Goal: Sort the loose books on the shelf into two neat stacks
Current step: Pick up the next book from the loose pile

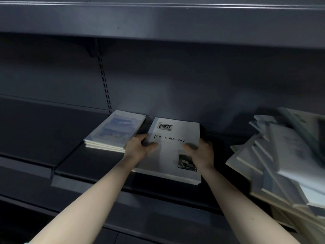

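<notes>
- Both hands are gripping the white book (173, 148): left hand (139, 147) pinching its left edge, right hand (200, 152) clasping its right edge, thumbs lying on the cover.
- Dark metal shelf (88, 164) is carrying everything, another shelf (158, 20) hanging above.
- Loose books (281, 164) are sprawling at far right.
- Bluish stack (114, 131) is sitting just left of the held book, which is topping a second stack.
- Forearms are reaching in from the near edge.

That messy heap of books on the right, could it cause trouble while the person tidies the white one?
Possibly. The loose pile lies fanned and tilted, so it may slide if bumped. The white-cover book, held at both sides by the left hand and right hand, overhangs the shelf edge and could tip off once released.
</notes>
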`<state>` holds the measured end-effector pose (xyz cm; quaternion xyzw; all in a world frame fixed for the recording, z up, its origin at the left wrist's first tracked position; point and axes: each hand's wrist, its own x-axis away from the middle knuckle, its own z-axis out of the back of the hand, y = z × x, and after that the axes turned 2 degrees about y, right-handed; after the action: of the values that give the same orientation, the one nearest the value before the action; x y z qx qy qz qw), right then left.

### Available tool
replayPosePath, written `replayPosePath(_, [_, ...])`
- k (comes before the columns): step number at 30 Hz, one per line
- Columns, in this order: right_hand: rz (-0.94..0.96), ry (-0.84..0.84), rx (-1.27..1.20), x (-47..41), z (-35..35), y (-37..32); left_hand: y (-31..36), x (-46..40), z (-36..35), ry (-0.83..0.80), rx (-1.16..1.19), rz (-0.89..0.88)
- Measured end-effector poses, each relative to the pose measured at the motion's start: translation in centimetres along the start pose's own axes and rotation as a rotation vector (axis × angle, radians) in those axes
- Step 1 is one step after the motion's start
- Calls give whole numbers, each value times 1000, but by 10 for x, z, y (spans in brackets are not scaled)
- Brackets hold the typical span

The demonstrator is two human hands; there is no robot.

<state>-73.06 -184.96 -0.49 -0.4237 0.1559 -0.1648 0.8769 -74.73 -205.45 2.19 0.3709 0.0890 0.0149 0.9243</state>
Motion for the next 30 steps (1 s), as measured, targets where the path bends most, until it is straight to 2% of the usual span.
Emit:
replayPosePath(4, [7,-28,38,0,4,-4,6,1,2,-13,-46,4])
replayPosePath(9, [39,-100,262,5,15,-16,12,7,9,-55,-127,-60])
replayPosePath(16, [135,-105,428,29,34,-34,14,30,33,-103,-135,-136])
replayPosePath(23, [223,-141,590,62,59,-55,26,54,61,-138,-348,-211])
replayPosePath(30, [270,-73,691,102,92,-73,30,89,90,-96,-540,-288])
